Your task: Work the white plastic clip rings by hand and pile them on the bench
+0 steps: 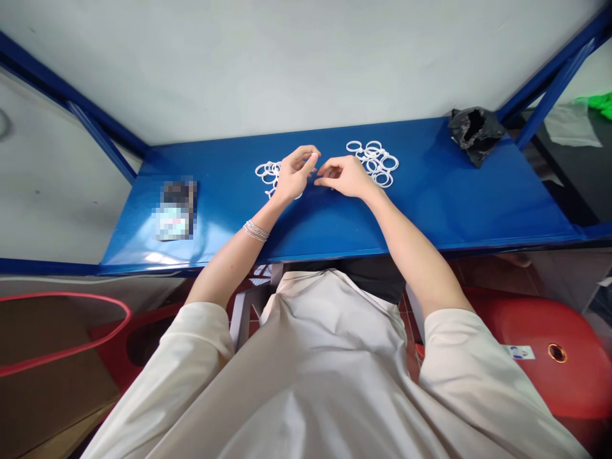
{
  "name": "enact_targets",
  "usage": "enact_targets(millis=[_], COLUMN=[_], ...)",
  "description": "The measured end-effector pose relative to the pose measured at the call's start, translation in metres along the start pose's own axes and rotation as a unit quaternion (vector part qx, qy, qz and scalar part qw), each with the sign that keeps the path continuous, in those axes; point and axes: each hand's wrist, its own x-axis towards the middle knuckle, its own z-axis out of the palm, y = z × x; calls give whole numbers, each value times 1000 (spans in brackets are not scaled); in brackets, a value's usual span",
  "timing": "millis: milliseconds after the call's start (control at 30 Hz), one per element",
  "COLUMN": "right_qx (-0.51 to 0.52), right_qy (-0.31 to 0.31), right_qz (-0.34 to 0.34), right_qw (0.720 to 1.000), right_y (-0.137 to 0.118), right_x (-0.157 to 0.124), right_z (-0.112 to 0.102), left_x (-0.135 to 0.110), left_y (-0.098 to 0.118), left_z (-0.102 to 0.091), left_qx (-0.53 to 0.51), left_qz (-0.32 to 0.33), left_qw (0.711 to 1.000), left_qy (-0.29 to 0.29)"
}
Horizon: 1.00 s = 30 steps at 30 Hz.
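Over the middle of the blue table (315,229), my left hand (295,173) is closed, its thumb and fingers bent together. My right hand (348,176) faces it with fingers curled in a loose pinch, the fingertips of both nearly meeting. Whatever lies between the fingers is too small or hidden to make out. White rings (268,169) lie beside and partly under my left hand. Just beyond my right hand is a second loose pile of white plastic rings (382,162), some overlapping.
A blurred-out object (176,210) lies on the table's left side. At the back right corner stands a crumpled black plastic bag (475,131). Blue metal posts (102,140) frame the table against a pale wall. Red chairs (540,344) are on both sides.
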Motion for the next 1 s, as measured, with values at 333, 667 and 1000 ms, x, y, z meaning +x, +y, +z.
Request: enact_targets(millis=[333, 667, 1000], right_qx=[-64, -76, -123], right_qy=[-28, -38, -8], right_qz=[31, 41, 16], right_qw=[997, 996, 992], right_y=[0, -2, 2], right_x=[1, 1, 3], right_z=[2, 1, 0], left_x=[0, -6, -13], left_y=[-6, 18, 22], left_z=[0, -4, -5], left_qx=[4, 68, 118], left_qz=[-31, 12, 57], left_qw=[999, 998, 991], left_qy=[22, 11, -12])
